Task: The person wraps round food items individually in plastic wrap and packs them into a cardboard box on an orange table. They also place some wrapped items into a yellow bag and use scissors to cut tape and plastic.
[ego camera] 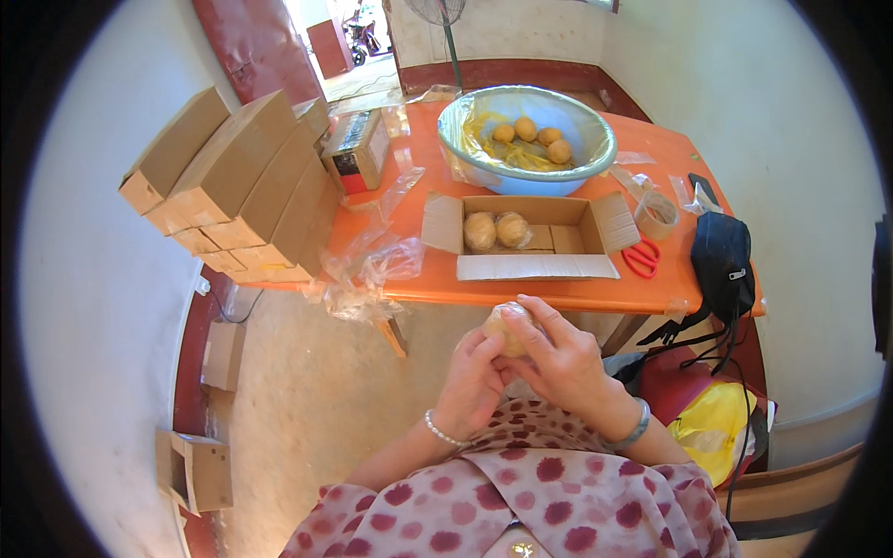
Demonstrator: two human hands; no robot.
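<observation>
Between my left hand [473, 380] and my right hand [568, 356] is a round yellowish ball in clear plastic wrap [501, 325]. The fingers of both hands close around it, just in front of the table edge. Beyond them an open cardboard box [534, 204] stands on the orange table [411, 287] with its flaps spread. Two similar wrapped balls [497, 231] sit side by side at its left end. Behind the box, a pale blue basin [537, 184] lined with clear and yellow plastic holds several tan balls [526, 129].
Stacked cardboard boxes [241, 167] and a taped parcel [356, 150] occupy the table's left. Loose clear plastic [384, 268] hangs over the front edge. At right are red-handled scissors [640, 258], a tape roll [656, 215] and a black bag [722, 258]. A cardboard box [199, 471] lies at floor left.
</observation>
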